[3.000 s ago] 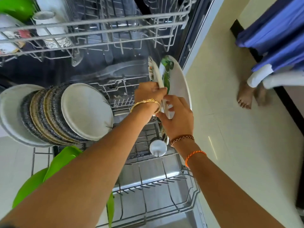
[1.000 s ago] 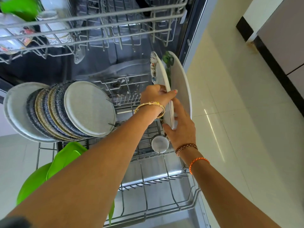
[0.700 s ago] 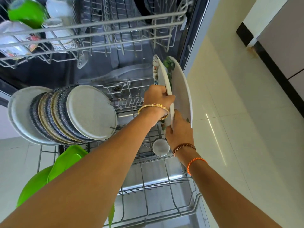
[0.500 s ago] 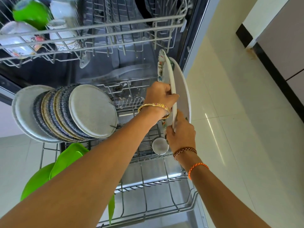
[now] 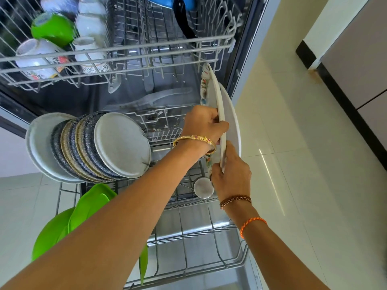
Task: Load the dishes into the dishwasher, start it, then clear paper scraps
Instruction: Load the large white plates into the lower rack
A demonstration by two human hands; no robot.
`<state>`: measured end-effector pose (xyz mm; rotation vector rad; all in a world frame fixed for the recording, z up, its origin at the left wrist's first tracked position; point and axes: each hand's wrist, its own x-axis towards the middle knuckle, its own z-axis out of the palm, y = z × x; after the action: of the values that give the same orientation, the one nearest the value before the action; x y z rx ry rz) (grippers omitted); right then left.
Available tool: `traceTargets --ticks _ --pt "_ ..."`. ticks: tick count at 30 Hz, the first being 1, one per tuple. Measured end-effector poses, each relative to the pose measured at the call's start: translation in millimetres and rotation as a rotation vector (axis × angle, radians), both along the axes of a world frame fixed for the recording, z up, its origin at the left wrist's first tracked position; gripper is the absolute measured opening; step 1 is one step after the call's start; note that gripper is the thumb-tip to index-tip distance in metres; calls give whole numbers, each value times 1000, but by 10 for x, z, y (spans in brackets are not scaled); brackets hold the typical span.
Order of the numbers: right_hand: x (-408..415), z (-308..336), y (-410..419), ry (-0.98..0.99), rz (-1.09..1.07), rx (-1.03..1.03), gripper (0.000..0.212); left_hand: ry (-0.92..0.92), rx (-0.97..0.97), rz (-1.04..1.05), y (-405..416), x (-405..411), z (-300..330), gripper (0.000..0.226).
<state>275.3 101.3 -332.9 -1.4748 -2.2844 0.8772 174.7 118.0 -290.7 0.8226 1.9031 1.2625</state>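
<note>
**Bare forearms, three wrist bands**

Both forearms are bare, no sleeves showing. The left hand (image 5: 204, 124) has a gold bangle (image 5: 194, 140) with small pink stones at its wrist. The right hand (image 5: 231, 176) has a brown braided cord (image 5: 235, 200) at its wrist and, further up the forearm, an orange braided thread (image 5: 252, 225).

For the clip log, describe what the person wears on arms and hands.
Both forearms are bare, with no sleeves in view. The left hand has a thin gold bangle with small pink stones at the wrist. The right hand has two wrist bands: a brown braided bracelet nearer the hand and an orange cord farther up the forearm. No rings or gloves show.
</note>
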Motion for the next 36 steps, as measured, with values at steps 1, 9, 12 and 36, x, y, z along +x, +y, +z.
traceTargets --ticks 1,9,12,36 --pt "-1 2 -18 8 -5 1 51 10 1 -6 -13 5 8 12" --pt "-112 -42 28 -113 25 -1 51 -65 -39 -27 18 -128 -59 16" --pt "-170 -67 78 -126 27 -1 50 -63 -44 -12 65 -164 -81 16" --pt "-246 -181 405 -248 -18 -116 32 -116 -115 -28 383 -207 -309 21"
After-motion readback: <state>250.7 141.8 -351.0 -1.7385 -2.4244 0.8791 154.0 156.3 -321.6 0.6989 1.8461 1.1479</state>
